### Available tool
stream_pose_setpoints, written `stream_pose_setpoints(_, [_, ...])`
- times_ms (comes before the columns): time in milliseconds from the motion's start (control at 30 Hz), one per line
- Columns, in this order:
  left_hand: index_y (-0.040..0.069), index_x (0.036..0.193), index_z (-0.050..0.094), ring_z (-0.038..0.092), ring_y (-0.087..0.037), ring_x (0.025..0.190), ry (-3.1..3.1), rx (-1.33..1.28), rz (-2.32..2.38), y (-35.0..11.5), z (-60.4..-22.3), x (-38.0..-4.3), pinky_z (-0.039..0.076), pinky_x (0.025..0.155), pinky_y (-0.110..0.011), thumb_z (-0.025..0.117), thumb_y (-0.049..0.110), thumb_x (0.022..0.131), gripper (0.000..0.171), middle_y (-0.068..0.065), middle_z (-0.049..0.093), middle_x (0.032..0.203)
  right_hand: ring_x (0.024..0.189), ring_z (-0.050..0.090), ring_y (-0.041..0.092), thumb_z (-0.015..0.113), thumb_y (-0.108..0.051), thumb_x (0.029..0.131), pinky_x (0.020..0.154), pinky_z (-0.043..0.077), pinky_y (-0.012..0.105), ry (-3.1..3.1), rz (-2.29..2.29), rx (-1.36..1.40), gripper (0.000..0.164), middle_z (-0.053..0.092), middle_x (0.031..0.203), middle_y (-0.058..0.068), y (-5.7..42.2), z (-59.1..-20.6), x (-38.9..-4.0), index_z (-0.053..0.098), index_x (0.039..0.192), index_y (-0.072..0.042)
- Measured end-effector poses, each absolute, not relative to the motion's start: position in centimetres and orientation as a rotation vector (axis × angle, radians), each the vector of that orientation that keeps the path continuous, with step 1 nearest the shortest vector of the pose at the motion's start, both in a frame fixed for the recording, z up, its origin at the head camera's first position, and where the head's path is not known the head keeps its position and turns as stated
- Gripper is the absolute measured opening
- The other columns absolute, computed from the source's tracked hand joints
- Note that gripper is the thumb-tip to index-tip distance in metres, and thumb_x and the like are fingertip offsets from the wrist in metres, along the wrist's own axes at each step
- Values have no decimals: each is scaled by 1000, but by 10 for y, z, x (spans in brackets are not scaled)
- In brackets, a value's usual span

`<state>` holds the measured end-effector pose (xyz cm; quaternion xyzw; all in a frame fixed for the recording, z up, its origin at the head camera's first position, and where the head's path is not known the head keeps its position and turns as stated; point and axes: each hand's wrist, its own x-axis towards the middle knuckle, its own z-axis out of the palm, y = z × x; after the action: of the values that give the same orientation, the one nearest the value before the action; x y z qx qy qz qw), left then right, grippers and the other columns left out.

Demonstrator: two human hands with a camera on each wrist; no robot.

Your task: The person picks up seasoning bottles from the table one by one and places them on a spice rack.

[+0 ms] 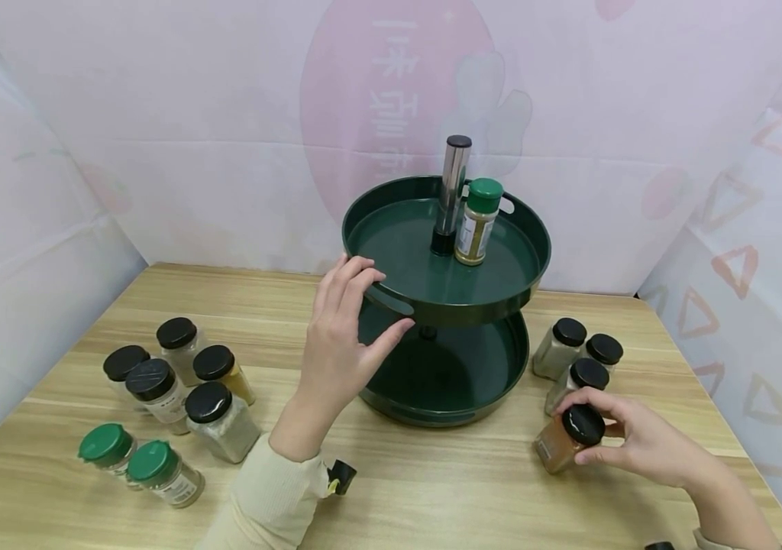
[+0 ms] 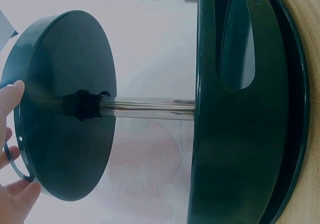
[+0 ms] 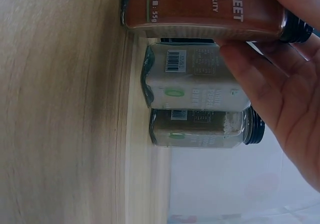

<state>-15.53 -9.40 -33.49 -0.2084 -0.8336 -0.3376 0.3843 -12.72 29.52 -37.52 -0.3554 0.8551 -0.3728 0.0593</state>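
A pale cloth [image 1: 212, 92] hangs across the top of your head view; its pink patch carries a column of faint characters. The wooden tabletop [image 1: 460, 489] spreads over the lower frame. Mid-frame on it stands the dark green two-tier tray [image 1: 460, 314], whose upper tier hides the back of the lower one from you.

Your left hand [image 1: 343, 336], at centre, has its fingers bent over the upper tier's rim beside the handle slot, thumb spread apart from them against the outer wall. Your right hand [image 1: 631, 439], lower right, has thumb and fingers clamped on the black-lidded orange-brown jar [image 1: 554, 447]; you cannot tell whether its base touches the wood.

A chrome post [image 1: 455, 183] rises through the upper tier, with a green-lidded shaker [image 1: 475, 237] just beside it. At lower left you have five black-lidded jars [image 1: 226, 431] and two green-lidded bottles [image 1: 178, 487] grouped closely. Three more jars [image 1: 556, 353] stand right of the tray, the nearest partly covered by your right hand and its jar.

A small black clip [image 1: 342, 477] sits at your left cuff. In the right wrist view, the held jar, cut off at the top edge, reads "SWEET", "QUALITY" and "55g"; the pale labels behind show barcodes, their other print mostly too faint.
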Motion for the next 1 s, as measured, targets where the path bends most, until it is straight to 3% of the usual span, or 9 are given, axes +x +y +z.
stream_pose_setpoints(1000, [6, 128, 54, 38, -36, 143, -2114, -538, -860, -93, -335, -156, 32, 121, -47, 84, 28, 81, 60, -13, 50, 142, 94, 61, -2, 87, -14, 73, 65, 59, 24, 2701, -1112, -1059, 53, 63, 111, -4, 289, -362, -129, 61, 119, -18])
